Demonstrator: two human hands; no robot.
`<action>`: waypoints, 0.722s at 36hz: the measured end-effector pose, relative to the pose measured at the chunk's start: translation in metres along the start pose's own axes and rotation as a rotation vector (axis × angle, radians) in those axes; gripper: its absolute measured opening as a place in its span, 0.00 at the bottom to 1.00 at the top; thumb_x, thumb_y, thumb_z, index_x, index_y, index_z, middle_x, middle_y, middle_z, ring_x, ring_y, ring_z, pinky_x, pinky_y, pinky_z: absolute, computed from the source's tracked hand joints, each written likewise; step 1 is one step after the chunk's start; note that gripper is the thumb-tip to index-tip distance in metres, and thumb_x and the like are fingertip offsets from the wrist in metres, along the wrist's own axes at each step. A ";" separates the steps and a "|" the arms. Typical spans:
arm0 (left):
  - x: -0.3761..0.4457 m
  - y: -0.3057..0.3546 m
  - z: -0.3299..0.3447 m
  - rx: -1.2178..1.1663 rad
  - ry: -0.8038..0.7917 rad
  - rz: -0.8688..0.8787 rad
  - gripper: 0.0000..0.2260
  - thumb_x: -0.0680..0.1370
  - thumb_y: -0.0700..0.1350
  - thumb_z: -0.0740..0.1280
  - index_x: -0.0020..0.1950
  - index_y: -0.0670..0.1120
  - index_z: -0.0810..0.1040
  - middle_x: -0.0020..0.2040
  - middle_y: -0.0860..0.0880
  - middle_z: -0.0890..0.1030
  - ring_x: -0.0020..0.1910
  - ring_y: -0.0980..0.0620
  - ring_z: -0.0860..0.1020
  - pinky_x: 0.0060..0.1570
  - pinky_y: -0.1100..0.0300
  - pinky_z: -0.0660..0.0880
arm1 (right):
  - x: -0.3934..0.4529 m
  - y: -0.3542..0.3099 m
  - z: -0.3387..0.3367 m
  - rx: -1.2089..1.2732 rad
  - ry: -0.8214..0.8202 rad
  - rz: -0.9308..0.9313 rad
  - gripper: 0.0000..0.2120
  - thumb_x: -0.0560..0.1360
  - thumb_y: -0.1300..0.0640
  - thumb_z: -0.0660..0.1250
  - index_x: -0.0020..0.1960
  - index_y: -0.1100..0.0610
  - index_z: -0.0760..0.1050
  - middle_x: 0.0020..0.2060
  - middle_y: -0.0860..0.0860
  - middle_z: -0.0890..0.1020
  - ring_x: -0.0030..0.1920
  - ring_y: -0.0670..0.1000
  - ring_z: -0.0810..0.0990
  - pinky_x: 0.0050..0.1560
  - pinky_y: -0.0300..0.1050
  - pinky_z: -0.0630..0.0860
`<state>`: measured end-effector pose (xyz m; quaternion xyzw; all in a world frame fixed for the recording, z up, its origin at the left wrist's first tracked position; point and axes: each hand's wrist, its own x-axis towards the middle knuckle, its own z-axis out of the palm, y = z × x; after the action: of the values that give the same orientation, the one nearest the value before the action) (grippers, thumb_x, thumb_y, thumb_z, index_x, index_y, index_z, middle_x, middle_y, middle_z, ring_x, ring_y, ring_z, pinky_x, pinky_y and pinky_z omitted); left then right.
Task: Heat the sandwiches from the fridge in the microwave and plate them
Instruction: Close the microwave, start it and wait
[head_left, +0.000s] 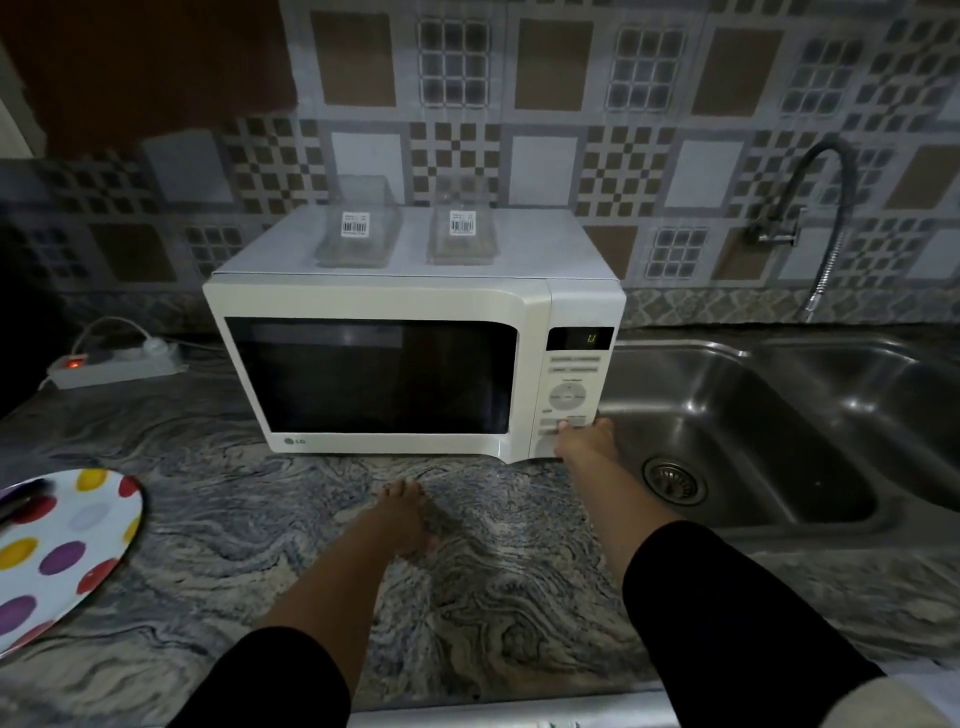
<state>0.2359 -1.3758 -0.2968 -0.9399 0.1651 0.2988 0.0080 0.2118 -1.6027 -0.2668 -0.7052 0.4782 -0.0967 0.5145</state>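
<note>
One marbled countertop (218, 525) beside steel sink (737, 431).

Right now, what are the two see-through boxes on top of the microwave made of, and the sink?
The two boxes look like thin clear plastic: the wall shows through them, and each carries a barcode sticker. The sink looks like brushed stainless steel: grey, with soft shiny reflections.

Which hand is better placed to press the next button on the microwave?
Right. The right hand already touches the control panel; the left hand rests on the counter.
</note>
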 end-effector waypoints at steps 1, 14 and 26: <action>0.000 0.000 0.000 -0.004 -0.003 -0.001 0.38 0.81 0.54 0.59 0.78 0.42 0.37 0.78 0.43 0.38 0.77 0.39 0.40 0.75 0.45 0.50 | 0.001 -0.001 0.000 -0.001 -0.002 0.004 0.23 0.77 0.53 0.66 0.66 0.59 0.63 0.61 0.60 0.76 0.57 0.62 0.78 0.53 0.52 0.76; 0.005 -0.005 0.004 -0.044 0.004 0.005 0.40 0.80 0.56 0.61 0.78 0.43 0.36 0.78 0.44 0.37 0.78 0.41 0.40 0.76 0.45 0.49 | 0.010 0.002 -0.007 -0.058 -0.065 -0.025 0.26 0.77 0.53 0.66 0.70 0.60 0.60 0.65 0.61 0.73 0.61 0.63 0.75 0.60 0.54 0.75; 0.012 -0.008 0.008 -0.068 0.025 0.009 0.41 0.79 0.56 0.62 0.78 0.43 0.37 0.78 0.44 0.38 0.78 0.42 0.41 0.76 0.45 0.51 | 0.004 0.003 -0.011 0.084 -0.058 -0.061 0.24 0.73 0.44 0.68 0.61 0.58 0.71 0.56 0.58 0.81 0.52 0.59 0.81 0.55 0.58 0.78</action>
<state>0.2433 -1.3706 -0.3103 -0.9425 0.1591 0.2926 -0.0275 0.2052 -1.6123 -0.2658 -0.6997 0.4369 -0.1118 0.5541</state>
